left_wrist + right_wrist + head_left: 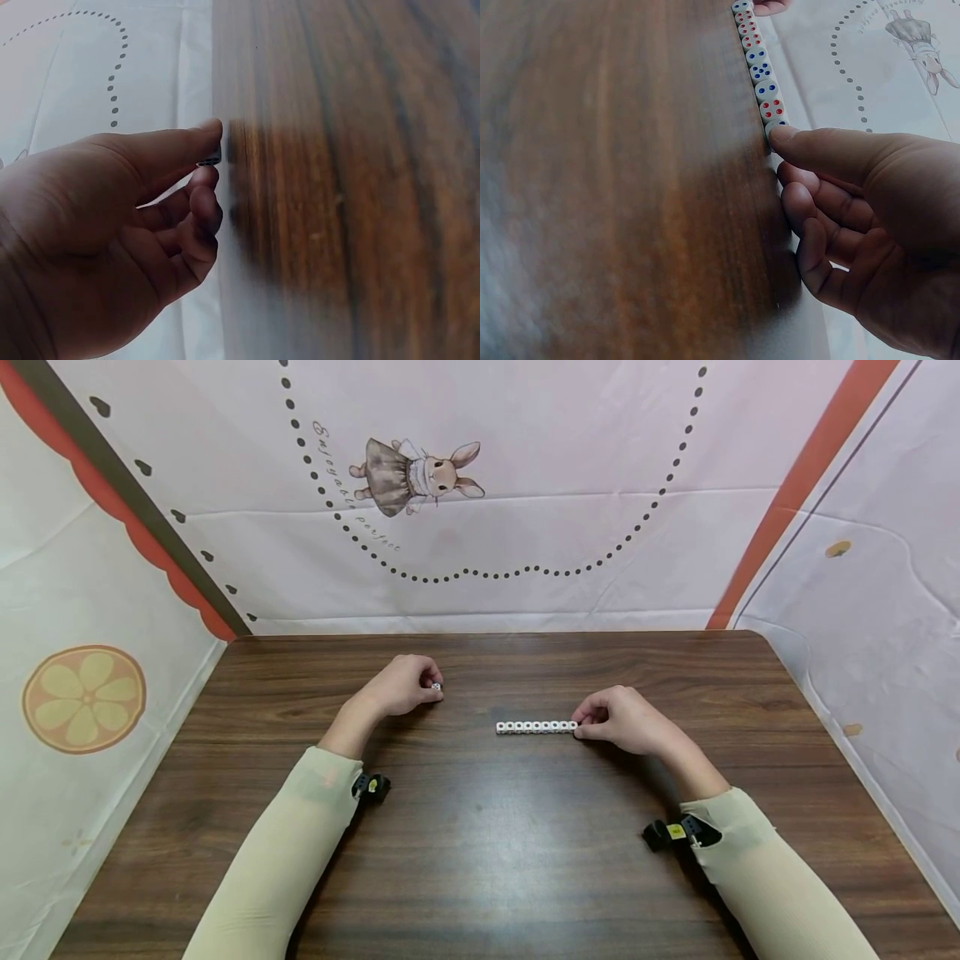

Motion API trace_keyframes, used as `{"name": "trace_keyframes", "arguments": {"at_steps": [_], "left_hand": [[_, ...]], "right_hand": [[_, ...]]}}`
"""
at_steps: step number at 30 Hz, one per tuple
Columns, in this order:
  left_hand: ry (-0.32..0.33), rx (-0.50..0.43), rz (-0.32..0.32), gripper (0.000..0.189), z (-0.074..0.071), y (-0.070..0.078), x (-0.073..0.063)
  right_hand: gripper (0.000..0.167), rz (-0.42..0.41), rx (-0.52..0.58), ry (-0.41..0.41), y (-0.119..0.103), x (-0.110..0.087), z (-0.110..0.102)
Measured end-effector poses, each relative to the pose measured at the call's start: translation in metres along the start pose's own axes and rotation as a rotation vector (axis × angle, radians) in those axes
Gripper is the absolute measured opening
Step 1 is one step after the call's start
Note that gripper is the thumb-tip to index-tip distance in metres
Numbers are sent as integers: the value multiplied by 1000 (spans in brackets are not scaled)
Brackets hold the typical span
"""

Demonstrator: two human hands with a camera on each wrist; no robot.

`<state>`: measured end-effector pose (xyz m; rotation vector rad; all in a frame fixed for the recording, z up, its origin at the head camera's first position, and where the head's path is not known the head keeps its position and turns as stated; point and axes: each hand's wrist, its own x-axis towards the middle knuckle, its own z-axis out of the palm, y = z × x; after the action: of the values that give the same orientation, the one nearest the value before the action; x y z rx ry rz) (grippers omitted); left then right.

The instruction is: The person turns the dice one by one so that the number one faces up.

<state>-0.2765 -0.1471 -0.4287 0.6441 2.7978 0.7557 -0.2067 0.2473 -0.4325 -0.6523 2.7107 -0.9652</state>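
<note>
A straight row of several white dice [536,727] lies on the brown wooden table [480,843]. Red and blue pips show on their sides in the right wrist view. My right hand [626,720] is at the row's right end, its thumb and a curled finger pinching the end die [775,129]. Off to the left and a little farther back, my left hand [403,685] pinches a single die [437,687] between thumb and fingertips. Only a dark-spotted edge of that die [210,160] shows in the left wrist view. A gap separates it from the row.
Printed cloth [525,527] with a rabbit picture rises behind the table's back edge, and more cloth hangs at both sides. A black wrist camera [372,787] sits at the left cuff, another black camera [663,835] at the right cuff.
</note>
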Motion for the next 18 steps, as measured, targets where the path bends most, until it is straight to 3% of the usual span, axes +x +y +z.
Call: {"name": "trace_keyframes", "arguments": {"at_steps": [18], "left_hand": [[0, -96, 32, 11, -2, -4, -7]], "right_hand": [[6, 11, 9, -8, 0, 0, 0]]}}
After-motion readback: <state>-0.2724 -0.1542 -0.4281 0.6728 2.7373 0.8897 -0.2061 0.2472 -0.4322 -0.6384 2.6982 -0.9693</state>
